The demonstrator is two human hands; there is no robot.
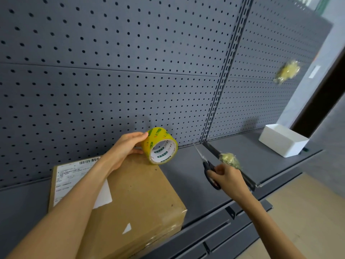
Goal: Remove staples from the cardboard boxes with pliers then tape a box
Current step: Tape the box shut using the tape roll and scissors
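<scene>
A brown cardboard box with a white shipping label lies on the grey shelf. My left hand grips a yellow tape roll just above the box's far right corner. To the right, my right hand holds black-handled scissors, blades pointing away toward the pegboard, and also pinches a crumpled wad of yellowish tape. No pliers are in view.
A grey pegboard wall backs the shelf. A second crumpled tape wad sticks to the pegboard at upper right. A white open bin stands on the right shelf section. A raised divider edge separates the shelves.
</scene>
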